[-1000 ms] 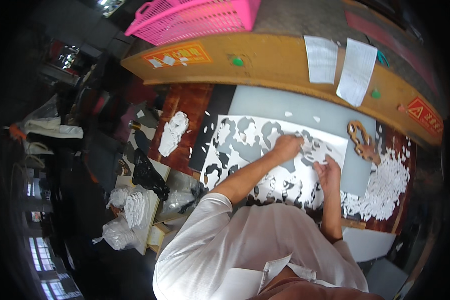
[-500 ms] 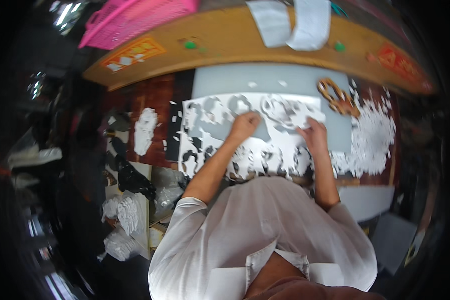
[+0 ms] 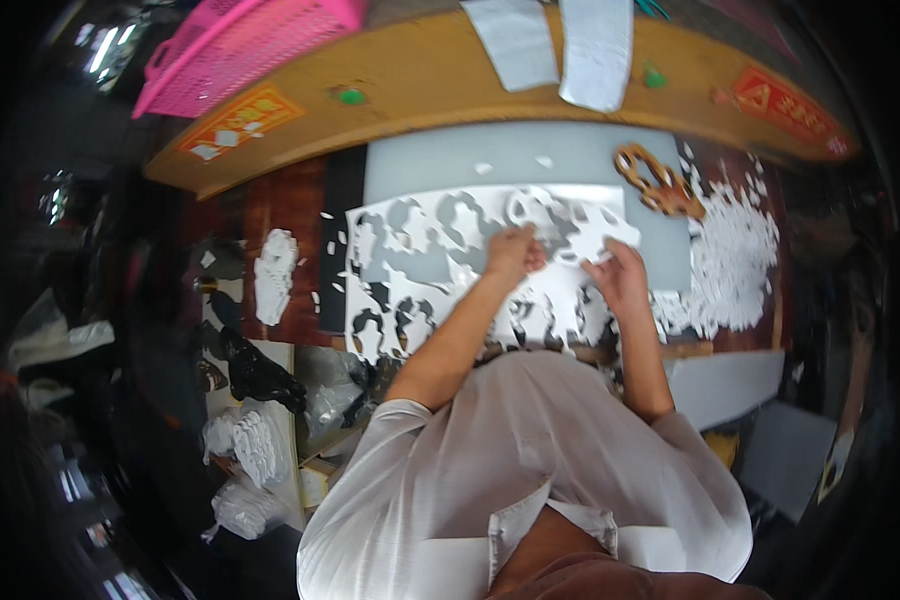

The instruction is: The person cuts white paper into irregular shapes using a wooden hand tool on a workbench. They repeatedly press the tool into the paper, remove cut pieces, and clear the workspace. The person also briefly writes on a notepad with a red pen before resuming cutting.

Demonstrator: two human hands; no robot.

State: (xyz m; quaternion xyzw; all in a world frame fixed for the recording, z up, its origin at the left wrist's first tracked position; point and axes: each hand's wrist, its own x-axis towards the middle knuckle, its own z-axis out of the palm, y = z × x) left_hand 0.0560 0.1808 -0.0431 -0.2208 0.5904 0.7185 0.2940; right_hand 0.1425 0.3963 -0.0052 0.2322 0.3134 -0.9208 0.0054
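A white sheet with rows of cut-out openings lies partly on a pale grey-blue board. My right hand pinches the edge of a loose white cut piece with holes in it, raised slightly over the sheet's right part. Close by on its left, my left hand has its fingers curled together over the openings; whether something thin is between them is hidden. Beyond my right hand, a brown looped tool, possibly a cutting die, rests on the board.
White scraps are heaped at the right, with a smaller stack of white pieces at the left. Along the back runs a wooden ledge carrying a pink basket and hanging papers. Bagged white pieces sit lower left.
My left hand has moved right across the sheet, closer to my right hand. The right hand still pinches the white cut piece. The whole view has shifted slightly.
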